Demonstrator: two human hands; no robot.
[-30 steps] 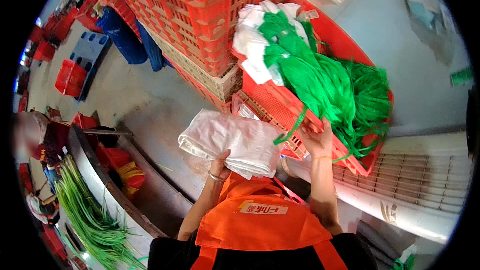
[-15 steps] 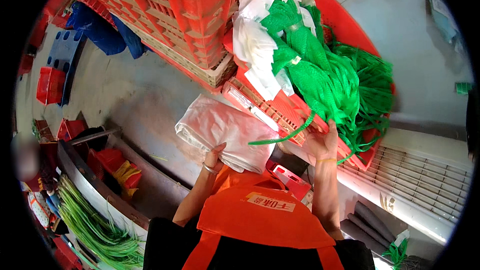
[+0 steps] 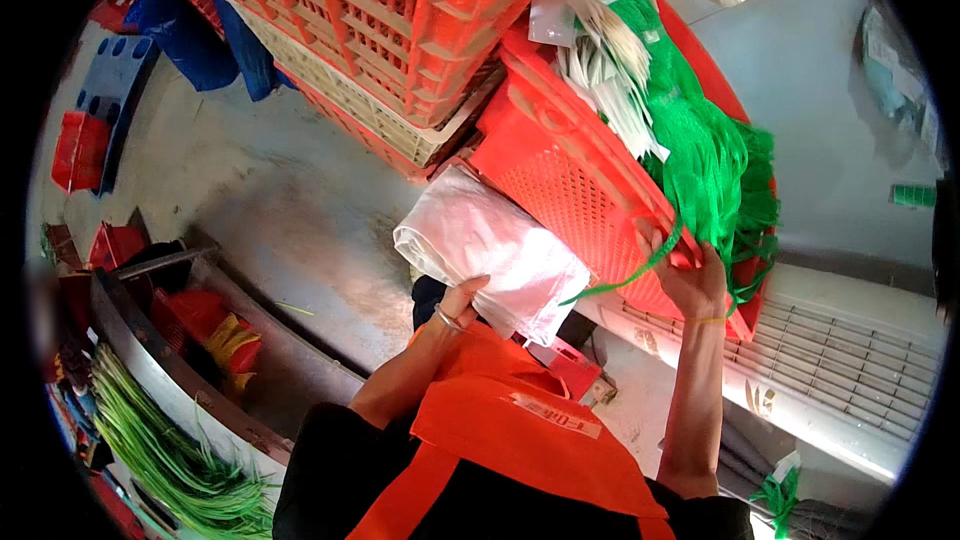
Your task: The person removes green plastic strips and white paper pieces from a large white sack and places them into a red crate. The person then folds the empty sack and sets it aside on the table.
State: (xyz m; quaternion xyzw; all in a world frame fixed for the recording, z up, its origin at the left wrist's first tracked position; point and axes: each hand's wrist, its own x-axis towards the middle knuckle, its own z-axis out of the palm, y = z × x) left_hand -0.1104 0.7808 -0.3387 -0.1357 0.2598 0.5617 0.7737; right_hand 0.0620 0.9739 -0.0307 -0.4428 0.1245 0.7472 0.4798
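Observation:
My left hand (image 3: 462,304) is closed on the near edge of a folded white sheet, perhaps a plastic sack (image 3: 490,245); I cannot tell its exact kind. The sheet lies over the front of my orange apron, against a red perforated basket (image 3: 560,175). At the basket's near rim my right hand (image 3: 695,280) is closed round the edge, fingers on the outer side and thumb toward the inside. Bundles of green mesh bags (image 3: 700,140) with white paper tags (image 3: 615,70) fill the basket. One green strip (image 3: 640,275) hangs past my right fingers onto the sheet.
Stacked red and cream crates (image 3: 370,30) stand beyond the basket. A white unit with a wire grille (image 3: 830,340) is at the right. Long green stalks (image 3: 165,450) lie at lower left beside a metal trough (image 3: 280,340). A blue pallet (image 3: 120,80) is farther left.
The basket has tipped, showing more of its perforated outer side, and its green bags have shifted. My right hand stays at the rim. The folded sheet and left hand sit farther right in view.

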